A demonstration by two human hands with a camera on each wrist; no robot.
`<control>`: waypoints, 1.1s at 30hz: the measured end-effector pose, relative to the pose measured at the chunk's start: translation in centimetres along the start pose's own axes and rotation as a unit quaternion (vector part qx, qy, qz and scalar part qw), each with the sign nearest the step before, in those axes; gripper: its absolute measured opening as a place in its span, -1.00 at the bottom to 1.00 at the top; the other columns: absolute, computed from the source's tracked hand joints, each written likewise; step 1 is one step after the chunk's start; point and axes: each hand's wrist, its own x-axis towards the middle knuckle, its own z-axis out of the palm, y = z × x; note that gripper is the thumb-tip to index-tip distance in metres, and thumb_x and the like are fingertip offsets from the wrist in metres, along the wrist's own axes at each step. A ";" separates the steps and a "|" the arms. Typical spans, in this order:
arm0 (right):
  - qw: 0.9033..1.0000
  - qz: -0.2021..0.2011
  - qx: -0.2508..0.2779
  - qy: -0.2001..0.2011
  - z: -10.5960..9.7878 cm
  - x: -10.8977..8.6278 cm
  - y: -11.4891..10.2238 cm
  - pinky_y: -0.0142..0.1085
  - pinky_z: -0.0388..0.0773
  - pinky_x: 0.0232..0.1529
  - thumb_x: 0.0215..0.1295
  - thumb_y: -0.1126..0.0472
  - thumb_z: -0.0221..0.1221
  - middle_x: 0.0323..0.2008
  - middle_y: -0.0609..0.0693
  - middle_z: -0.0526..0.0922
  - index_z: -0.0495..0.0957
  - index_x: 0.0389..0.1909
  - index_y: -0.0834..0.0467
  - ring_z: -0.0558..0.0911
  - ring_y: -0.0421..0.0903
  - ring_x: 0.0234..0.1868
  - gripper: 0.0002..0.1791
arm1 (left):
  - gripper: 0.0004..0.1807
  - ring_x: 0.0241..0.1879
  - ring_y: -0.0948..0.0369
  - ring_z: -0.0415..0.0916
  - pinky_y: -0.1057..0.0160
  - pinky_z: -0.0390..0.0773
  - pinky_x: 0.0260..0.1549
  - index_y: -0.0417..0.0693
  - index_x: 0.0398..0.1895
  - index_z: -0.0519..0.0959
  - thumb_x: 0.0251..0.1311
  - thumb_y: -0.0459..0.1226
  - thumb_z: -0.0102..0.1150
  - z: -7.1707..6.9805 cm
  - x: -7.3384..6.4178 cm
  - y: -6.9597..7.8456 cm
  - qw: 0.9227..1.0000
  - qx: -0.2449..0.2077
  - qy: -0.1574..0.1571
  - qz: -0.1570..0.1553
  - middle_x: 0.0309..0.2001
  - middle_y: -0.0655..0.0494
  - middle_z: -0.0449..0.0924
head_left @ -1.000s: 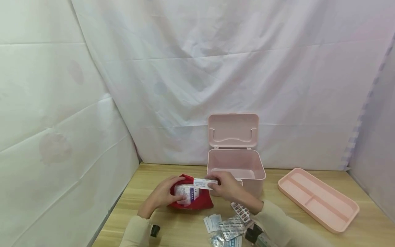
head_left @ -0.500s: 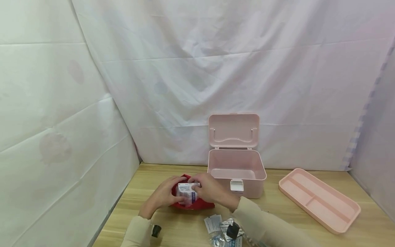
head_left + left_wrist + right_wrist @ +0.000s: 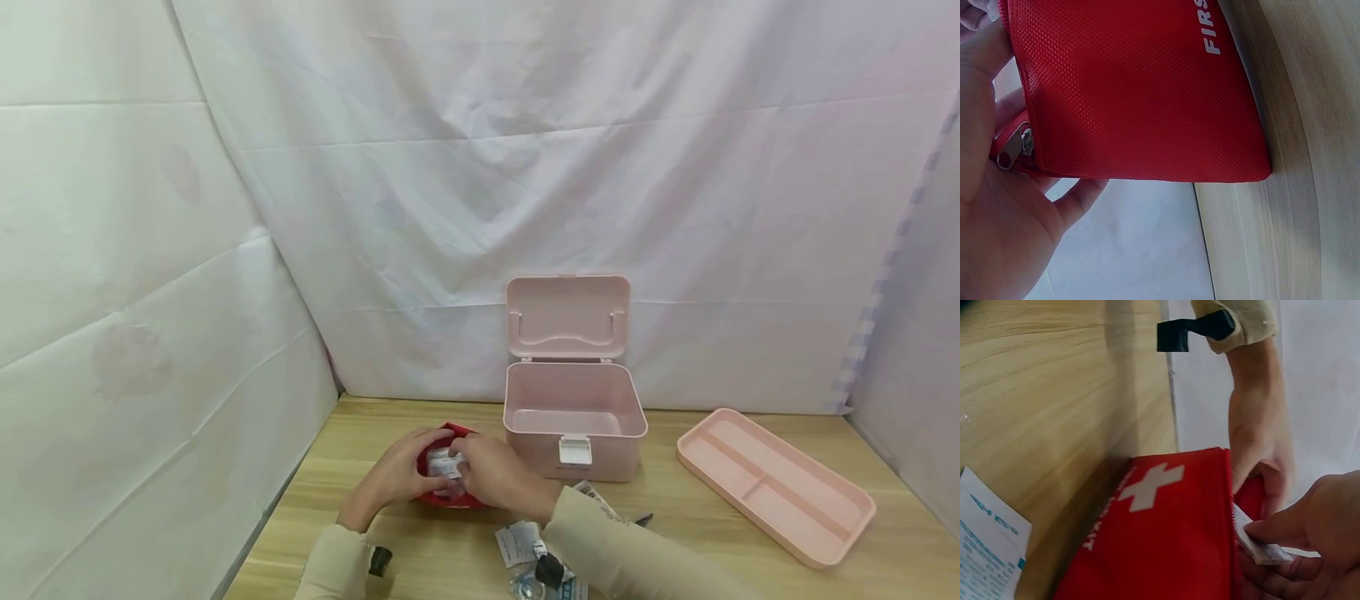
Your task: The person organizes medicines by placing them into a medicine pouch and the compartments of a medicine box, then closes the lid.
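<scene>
A red first aid pouch (image 3: 1160, 531) with a white cross stands on the table, its zipped mouth open. My left hand (image 3: 401, 471) grips the pouch at one end of the mouth; the zipper pull (image 3: 1016, 147) shows beside the palm in the left wrist view. At the mouth, my right hand (image 3: 498, 475) pinches a small white printed box (image 3: 1263, 547), partly inside the pouch. More white printed packs (image 3: 444, 463) show within, largely covered by the fingers.
Behind stands a pink box (image 3: 573, 400) with its lid raised. A pink divided tray (image 3: 776, 483) lies to the right. Paper sachets (image 3: 517, 543), blister packs and a clear plastic bag (image 3: 527, 583) lie in front, partly under the right sleeve.
My right hand has carried the white box leftward from above the pouch's edge down into its mouth. The left hand has kept its hold on the pouch.
</scene>
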 end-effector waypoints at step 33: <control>0.994 -0.001 -0.104 -0.043 2.1 -0.6 -0.6 -0.28 0.63 -0.47 0.21 0.20 0.30 -0.48 -0.08 0.64 0.63 -0.32 0.06 0.56 -0.20 -0.47 -0.95 | -0.24 0.15 0.06 0.48 -0.10 0.53 0.14 0.02 0.32 0.45 -0.01 -0.19 0.53 0.0 -0.1 0.5 1.000 0.001 0.000 -0.003 0.18 0.07 0.53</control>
